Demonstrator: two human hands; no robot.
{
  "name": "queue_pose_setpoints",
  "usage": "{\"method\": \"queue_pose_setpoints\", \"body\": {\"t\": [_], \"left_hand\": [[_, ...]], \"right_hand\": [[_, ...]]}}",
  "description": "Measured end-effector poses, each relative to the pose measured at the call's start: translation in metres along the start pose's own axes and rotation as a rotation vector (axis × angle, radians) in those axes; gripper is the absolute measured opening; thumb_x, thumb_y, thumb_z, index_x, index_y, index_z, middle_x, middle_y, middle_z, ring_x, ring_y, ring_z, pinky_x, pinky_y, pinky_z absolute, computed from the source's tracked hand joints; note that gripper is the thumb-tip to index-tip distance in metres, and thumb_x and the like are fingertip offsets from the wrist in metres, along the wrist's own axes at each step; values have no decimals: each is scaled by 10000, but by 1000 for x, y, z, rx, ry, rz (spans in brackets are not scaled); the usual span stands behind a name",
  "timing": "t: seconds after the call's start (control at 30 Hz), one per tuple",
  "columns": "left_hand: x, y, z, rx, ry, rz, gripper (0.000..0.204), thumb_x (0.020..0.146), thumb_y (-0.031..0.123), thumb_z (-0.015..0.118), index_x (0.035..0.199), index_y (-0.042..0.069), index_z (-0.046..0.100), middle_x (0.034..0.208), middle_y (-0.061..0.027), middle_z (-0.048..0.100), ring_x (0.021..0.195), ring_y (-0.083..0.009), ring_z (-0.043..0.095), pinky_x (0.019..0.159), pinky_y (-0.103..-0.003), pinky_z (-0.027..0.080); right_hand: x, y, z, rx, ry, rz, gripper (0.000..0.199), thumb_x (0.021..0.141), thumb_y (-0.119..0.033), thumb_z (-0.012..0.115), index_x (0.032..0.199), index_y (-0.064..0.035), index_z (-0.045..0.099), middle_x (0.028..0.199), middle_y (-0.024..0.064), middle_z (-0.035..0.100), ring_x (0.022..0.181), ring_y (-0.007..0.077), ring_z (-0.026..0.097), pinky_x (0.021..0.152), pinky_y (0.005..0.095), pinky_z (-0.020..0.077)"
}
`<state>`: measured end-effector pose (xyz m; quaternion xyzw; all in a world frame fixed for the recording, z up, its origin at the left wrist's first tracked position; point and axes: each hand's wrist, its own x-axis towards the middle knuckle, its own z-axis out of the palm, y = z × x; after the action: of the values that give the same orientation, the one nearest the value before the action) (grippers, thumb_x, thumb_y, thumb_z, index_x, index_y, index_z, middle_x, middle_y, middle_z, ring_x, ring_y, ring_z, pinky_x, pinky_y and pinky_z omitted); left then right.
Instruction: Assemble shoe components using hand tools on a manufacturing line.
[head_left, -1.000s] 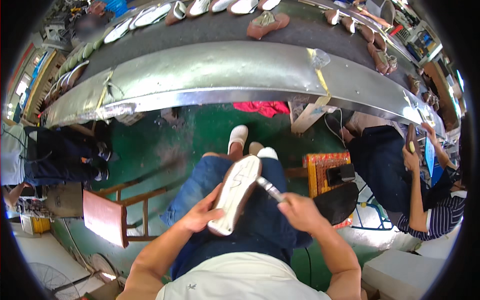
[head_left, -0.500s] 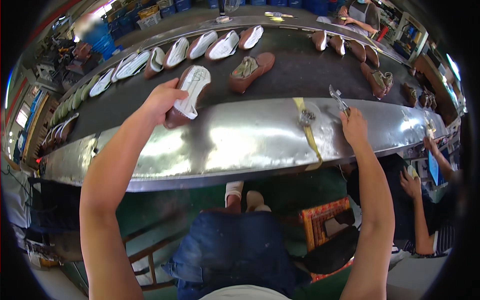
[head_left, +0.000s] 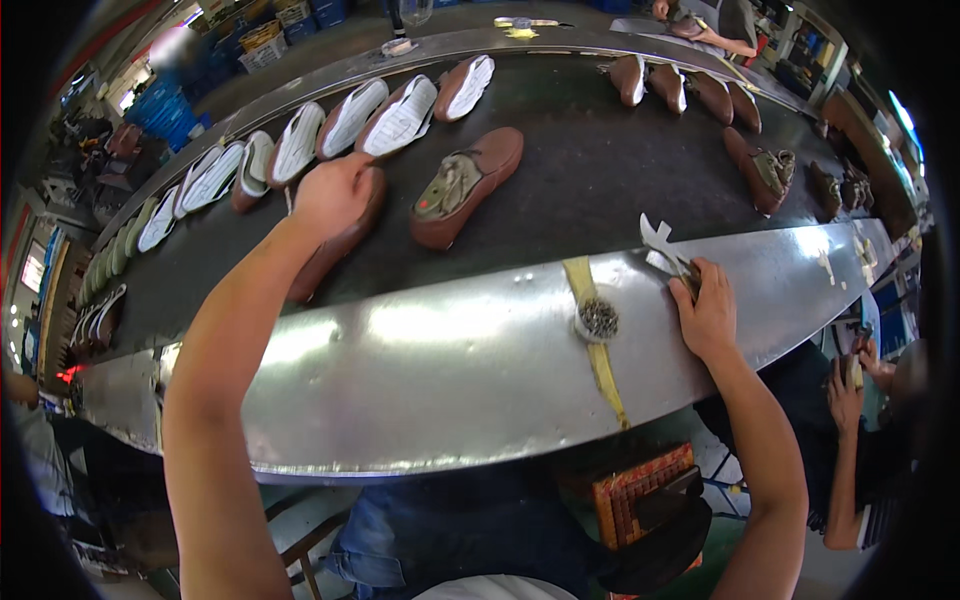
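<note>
My left hand [head_left: 332, 198] is closed over the top end of a brown shoe upper [head_left: 345, 244]. The shoe is at the dark belt [head_left: 590, 170], brown side showing; I cannot tell whether it rests there. My fingers hide part of it. To its right lies another brown shoe [head_left: 468, 190] with an olive lining and a small red dot. Over the metal ledge, my right hand [head_left: 709, 308] is wrapped round the handles of steel pincers [head_left: 660, 245], their curved head pointing away from me. A round dish of small tacks [head_left: 599, 318] sits left of that hand, on a yellow strip.
White-bottomed brown shoes [head_left: 397, 117] line the belt's far side. More brown shoes [head_left: 712, 97] lie at the right. The metal ledge [head_left: 430, 400] runs along the near side. A person's hands [head_left: 846, 390] work at the right; another person [head_left: 722, 30] stands across the belt.
My left hand has turned the shoe over, from white bottom up to brown side showing, and brought it to the belt. The pincers stay in my right hand. My view has shifted.
</note>
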<state>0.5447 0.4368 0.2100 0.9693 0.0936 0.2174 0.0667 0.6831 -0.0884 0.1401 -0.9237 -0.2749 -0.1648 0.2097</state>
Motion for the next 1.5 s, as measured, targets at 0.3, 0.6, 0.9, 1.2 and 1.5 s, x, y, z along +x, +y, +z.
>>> {"method": "queue_pose_setpoints", "body": {"t": [0.3, 0.6, 0.9, 1.2, 1.5], "left_hand": [[201, 17, 148, -220, -15, -480, 830, 857, 470, 729, 1387, -117, 477, 1314, -334, 613, 1248, -430, 604, 1053, -438, 481], [226, -30, 176, -759, -224, -687, 620, 847, 445, 796, 1187, -61, 681, 1140, -171, 717, 1003, -289, 705, 816, -402, 583], [-49, 63, -33, -1186, 76, -588, 336, 968, 216, 686, 1185, -34, 630, 932, -125, 728, 715, -200, 698, 603, -316, 574], [-462, 182, -134, -1402, -368, -543, 1005, 844, 152, 856, 1608, -15, 224, 1536, -117, 451, 1390, -188, 424, 1173, -372, 334], [-620, 258, -106, -526, -886, -183, 961, 863, 614, 690, 1528, -9, 385, 1472, -350, 460, 1377, -445, 473, 1148, -458, 391]], "right_hand": [[0, 0, -2, 20, -65, 11, 450, 884, -218, 723, 1236, -9, 536, 1150, 202, 600, 1058, 410, 573, 943, 484, 440], [11, -8, 0, 86, -79, -50, 462, 863, -214, 743, 1224, -5, 544, 1119, 207, 603, 1023, 404, 577, 903, 487, 449], [0, -4, 3, 60, -8, -33, 455, 926, -277, 683, 1259, -2, 538, 1145, 214, 599, 1073, 420, 566, 945, 501, 441], [-57, -33, -10, -15, 192, -198, 413, 951, -214, 645, 1272, 17, 526, 1223, 237, 585, 1165, 447, 531, 994, 525, 420], [-431, -168, -36, 1131, -523, 458, 376, 1091, -370, 444, 1178, -17, 538, 992, 59, 630, 815, 106, 608, 667, 270, 541]]}}
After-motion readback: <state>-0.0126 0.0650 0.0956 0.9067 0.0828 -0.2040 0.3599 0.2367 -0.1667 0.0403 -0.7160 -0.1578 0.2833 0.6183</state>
